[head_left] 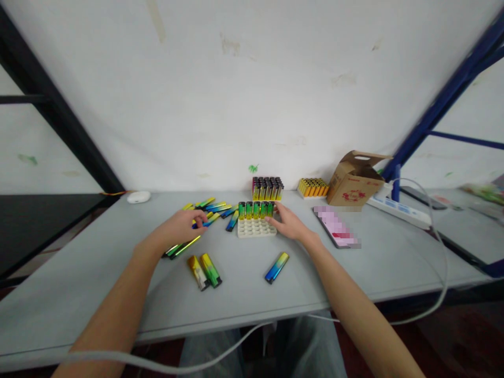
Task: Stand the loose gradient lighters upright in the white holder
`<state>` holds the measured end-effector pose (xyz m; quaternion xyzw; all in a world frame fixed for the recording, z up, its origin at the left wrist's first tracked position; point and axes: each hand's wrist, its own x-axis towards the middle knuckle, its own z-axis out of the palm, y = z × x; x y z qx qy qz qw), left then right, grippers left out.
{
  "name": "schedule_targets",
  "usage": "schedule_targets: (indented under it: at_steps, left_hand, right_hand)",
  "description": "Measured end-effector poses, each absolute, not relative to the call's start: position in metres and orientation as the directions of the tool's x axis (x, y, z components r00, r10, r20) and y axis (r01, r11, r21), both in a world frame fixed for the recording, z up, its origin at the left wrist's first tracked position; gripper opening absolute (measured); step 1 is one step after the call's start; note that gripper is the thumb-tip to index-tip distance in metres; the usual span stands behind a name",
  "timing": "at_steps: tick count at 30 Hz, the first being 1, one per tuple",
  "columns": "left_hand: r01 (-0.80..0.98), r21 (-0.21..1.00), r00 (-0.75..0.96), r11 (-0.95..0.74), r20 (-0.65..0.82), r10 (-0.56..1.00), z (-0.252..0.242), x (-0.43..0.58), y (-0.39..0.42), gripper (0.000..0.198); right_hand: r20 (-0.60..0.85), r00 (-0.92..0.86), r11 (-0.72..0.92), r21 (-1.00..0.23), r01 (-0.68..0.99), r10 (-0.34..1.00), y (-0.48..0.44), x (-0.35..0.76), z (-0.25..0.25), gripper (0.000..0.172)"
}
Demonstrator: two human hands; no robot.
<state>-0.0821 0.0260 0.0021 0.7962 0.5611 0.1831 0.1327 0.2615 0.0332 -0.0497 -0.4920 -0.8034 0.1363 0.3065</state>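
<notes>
A white tray (255,230) with round holes stands mid-table, its far row filled with upright green-yellow lighters (255,209). My right hand (289,223) rests against the tray's right side, fingers stretched toward the row of lighters, holding nothing that I can see. My left hand (183,227) lies over a loose pile of blue-yellow lighters (212,210), fingers curled and pinching one of them. Three more lighters lie nearer me: an orange one (197,272), a green-yellow one (211,270) and a blue one (276,267).
A full tray of dark lighters (268,188) and a tray of orange lighters (313,187) stand by the wall. An open cardboard box (354,181), a phone (337,227), a power strip (401,208) with cable and a white case (138,197) lie around.
</notes>
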Motion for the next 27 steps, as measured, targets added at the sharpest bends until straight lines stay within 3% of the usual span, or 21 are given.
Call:
schedule_targets:
  at_steps: [6,13,20,27]
  left_hand:
    - [0.868,0.397,0.313,-0.297,0.026,0.949,0.009,-0.091,0.025,0.019]
    - [0.873,0.395,0.322,-0.285,-0.029,0.946,0.008,-0.087,0.021,0.030]
    - [0.772,0.481,0.437,-0.416,0.075,0.897,-0.008,-0.061,0.019,0.031]
    - [0.789,0.352,0.466,-0.503,0.191,0.864,-0.012,-0.049,0.014,0.034]
  right_hand:
    - [0.370,-0.327,0.484,-0.502,0.717,0.869,0.032,0.260,-0.047,0.060]
    - [0.379,-0.326,0.486,-0.490,0.723,0.866,0.031,0.260,-0.046,0.057]
    - [0.383,-0.332,0.494,-0.486,0.721,0.862,0.030,0.258,-0.045,0.051]
    - [0.368,-0.339,0.493,-0.507,0.707,0.866,0.030,0.258,-0.045,0.065]
